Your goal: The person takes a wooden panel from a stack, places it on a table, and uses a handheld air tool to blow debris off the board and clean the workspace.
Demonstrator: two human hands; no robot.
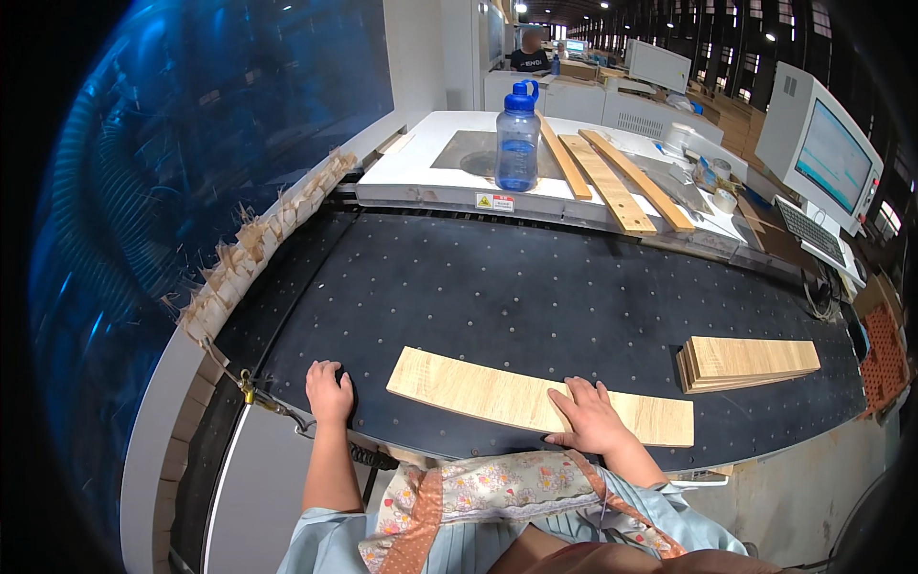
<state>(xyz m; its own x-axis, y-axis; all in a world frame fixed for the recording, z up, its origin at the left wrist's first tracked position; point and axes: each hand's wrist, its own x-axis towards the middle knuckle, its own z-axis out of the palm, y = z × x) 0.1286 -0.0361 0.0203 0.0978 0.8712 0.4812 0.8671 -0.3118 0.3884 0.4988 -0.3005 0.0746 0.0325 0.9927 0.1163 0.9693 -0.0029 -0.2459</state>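
A long light wood-grain board (478,387) lies flat on the black studded table (459,277), close to its front edge. My right hand (593,418) rests on top of this board, right of its middle, with the fingers spread and the thumb apart. Left of the board, my left hand (330,390) lies on the table's front edge, its fingers stretched forward and slightly bent, holding nothing. A short stack of similar boards (751,359) sits farther right on the table.
Behind the table, a white machine top (430,158) carries a blue-capped water bottle (517,143) and several wood strips (607,182). A monitor (832,153) and keyboard (808,230) stand at right. At left is a blue see-through panel (220,105). Another person (531,57) is far back.
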